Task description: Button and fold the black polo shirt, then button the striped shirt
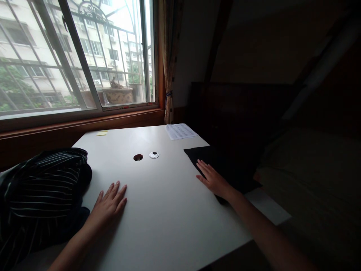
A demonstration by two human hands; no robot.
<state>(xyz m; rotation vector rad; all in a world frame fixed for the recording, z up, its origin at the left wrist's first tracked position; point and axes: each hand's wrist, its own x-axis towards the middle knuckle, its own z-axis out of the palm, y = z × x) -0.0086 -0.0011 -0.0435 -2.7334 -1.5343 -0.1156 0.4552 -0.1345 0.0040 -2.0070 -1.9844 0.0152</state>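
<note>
My left hand lies flat on the white table, fingers spread and nothing in it. Just left of it is a heap of dark clothing with thin white stripes. On the right, my right hand rests with its fingers stretched out over the left edge of a black cloth. That cloth lies flat at the table's right side and partly passes over its edge. Its far side blends into the dark background.
A round hole and a white round cap are in the table's middle. Printed papers lie at the far right corner, yellow sticky notes at the far left. A barred window and a tied curtain stand behind.
</note>
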